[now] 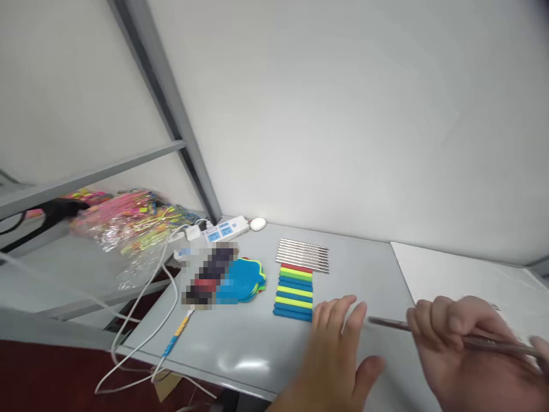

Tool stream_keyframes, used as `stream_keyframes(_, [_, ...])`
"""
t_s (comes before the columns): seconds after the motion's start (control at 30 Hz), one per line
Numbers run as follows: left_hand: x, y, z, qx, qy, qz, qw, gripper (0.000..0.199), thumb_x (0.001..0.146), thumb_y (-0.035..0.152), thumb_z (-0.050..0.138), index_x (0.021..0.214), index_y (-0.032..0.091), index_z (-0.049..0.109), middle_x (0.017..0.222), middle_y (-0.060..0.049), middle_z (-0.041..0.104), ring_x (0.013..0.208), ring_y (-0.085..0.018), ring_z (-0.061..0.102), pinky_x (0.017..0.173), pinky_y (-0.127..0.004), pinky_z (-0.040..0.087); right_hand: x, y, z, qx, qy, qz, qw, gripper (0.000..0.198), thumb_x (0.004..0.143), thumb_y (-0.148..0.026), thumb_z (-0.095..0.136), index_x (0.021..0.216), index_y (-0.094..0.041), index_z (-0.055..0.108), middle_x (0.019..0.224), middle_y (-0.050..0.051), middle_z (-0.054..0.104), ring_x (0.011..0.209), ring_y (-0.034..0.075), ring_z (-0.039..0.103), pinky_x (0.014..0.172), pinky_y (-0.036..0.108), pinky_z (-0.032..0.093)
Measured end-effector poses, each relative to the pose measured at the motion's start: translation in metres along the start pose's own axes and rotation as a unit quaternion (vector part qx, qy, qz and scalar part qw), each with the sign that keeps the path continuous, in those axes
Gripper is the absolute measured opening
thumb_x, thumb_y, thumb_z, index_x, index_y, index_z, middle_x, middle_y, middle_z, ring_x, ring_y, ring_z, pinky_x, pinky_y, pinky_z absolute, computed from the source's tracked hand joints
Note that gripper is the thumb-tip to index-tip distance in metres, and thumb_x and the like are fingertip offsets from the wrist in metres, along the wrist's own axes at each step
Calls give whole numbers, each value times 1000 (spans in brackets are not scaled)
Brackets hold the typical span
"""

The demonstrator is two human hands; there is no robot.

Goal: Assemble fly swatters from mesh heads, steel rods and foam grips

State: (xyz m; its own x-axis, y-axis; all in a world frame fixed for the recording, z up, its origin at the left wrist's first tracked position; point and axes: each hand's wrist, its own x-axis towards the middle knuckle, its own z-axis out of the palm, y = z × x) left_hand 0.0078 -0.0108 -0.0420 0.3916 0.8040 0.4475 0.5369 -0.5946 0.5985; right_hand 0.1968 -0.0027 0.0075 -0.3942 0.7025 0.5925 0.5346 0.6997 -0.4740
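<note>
My left hand (pixel 337 355) is open, palm down over the grey table, fingers apart. Its fingertips reach the front end of a row of coloured sticks (pixel 294 293) in blue, yellow, green and red; whether they touch is unclear. My right hand (pixel 463 349) is closed around a thin metal rod (pixel 388 323), whose left end points toward my left hand. Just behind the coloured sticks lies a row of several shiny metal rods (pixel 302 255), side by side. A flat stack of blue fly-swatter-like heads (pixel 246 280) with yellow edges sits left of the sticks.
A pixelated object (pixel 210 277) overlaps the blue stack. Behind it are a white power strip (pixel 227 229) and a white mouse-like object (pixel 258 224). White cables (pixel 160 320) loop over the table's left edge. A rack with bagged colourful items (pixel 132 220) stands left; white sheets (pixel 454 274) lie right.
</note>
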Motion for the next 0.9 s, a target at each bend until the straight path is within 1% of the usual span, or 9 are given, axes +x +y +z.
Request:
stream_keyframes(0.1, [20, 9, 14, -21, -54, -22, 998, 25, 94, 22, 43, 118, 20, 53, 99, -8, 67, 90, -23, 60, 99, -48, 35, 11, -11, 3, 155, 142, 148, 966, 65, 94, -37, -4, 120, -22, 53, 63, -1, 22, 49, 20, 26, 41, 37, 32])
stream_keyframes(0.17, [29, 5, 12, 8, -75, -38, 996, 18, 94, 17, 41, 97, 22, 58, 82, -3, 65, 76, -19, 58, 95, -46, 37, 12, -3, 3, 237, 223, 191, 926, 56, 96, -33, 0, 109, -24, 54, 65, -1, 24, 51, 20, 36, 44, 37, 38])
stream_keyframes(0.23, [36, -5, 1, 65, -75, -52, 994, 17, 95, 18, 42, 91, 22, 58, 83, -3, 63, 78, -19, 57, 97, -47, 34, 7, 13, 2, 273, 243, 227, 903, 40, 99, -33, 16, 93, -25, 55, 71, 5, 42, 66, 23, 54, 56, 39, 48])
stream_keyframes(0.3, [42, -19, -16, 121, -66, -62, 989, 17, 96, 19, 41, 90, 22, 57, 86, -4, 62, 81, -20, 56, 96, -48, 33, 1, 31, 2, 259, 179, 279, 907, 28, 99, -34, 34, 88, -24, 58, 80, 7, 57, 78, 24, 63, 66, 39, 53])
stream_keyframes(0.4, [53, -42, -44, 172, -82, -70, 979, 17, 95, 21, 41, 85, 21, 54, 87, -4, 61, 84, -22, 55, 88, -44, 37, 6, 52, 4, 200, 5, 335, 921, 25, 97, -40, 45, 97, -23, 64, 65, 1, 60, 63, 19, 62, 63, 34, 52])
stream_keyframes(0.5, [71, -69, -66, 169, -102, -112, 974, 20, 96, 26, 38, 84, 21, 54, 92, -7, 60, 84, -23, 55, 76, -36, 40, 36, 67, 10, 122, -114, 304, 938, 22, 94, -41, 51, 95, -24, 65, 69, 0, 64, 63, 17, 60, 59, 30, 48])
stream_keyframes(0.63, [113, -115, -84, 73, -210, -162, 961, 27, 93, 43, 42, 90, 21, 59, 91, -4, 64, 82, -20, 57, 72, -30, 42, 91, 100, 31, 17, -141, 218, 966, 18, 92, -32, 51, 93, -24, 67, 94, 3, 70, 86, 19, 63, 74, 32, 47])
stream_keyframes(0.77, [161, -172, -91, 82, -201, -189, 958, 31, 89, 45, 44, 95, 21, 63, 95, -3, 68, 85, -20, 60, 73, -28, 43, 129, 148, 66, -9, -140, 203, 969, 15, 89, -29, 56, 89, -21, 69, 97, 6, 66, 94, 21, 58, 79, 32, 44])
stream_keyframes(0.9, [188, -215, -87, 108, -225, -201, 947, 24, 80, 41, 57, 90, 22, 70, 93, -3, 71, 84, -21, 61, 73, -28, 43, 139, 182, 100, -16, -158, 196, 968, 13, 87, -26, 59, 87, -19, 70, 90, 6, 65, 89, 21, 57, 76, 31, 42])
